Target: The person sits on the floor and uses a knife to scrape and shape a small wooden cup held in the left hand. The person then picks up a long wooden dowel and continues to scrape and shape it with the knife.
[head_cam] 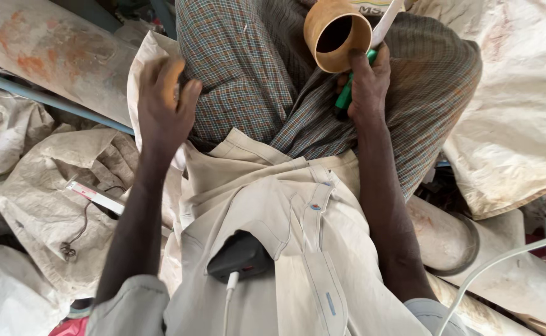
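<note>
Up top, my right hand (367,81) gripped a green-handled tool (347,93) against a tan cup (336,34). My left hand (164,106) curled around an orange piece (172,79); white sacks (49,205) lay around.

Smooth matt tan wooden cup (337,34), glossy green plastic tool handle (346,94), woven checked cotton cloth (248,81), coarse off-white woven plastic sacks (55,199), matt beige cotton shirt (298,249)

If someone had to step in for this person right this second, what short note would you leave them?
Left hand: raised over the lap, curled around a small orange-tan piece, grip closed.
Right hand: holds a green-handled tool with a pale blade, resting against a tan hollow cylinder whose open end faces up.
Both are above the checked cloth on the lap; pale sacks lie around.
Done and left: the pictures don't show how far the work has gone.
</note>
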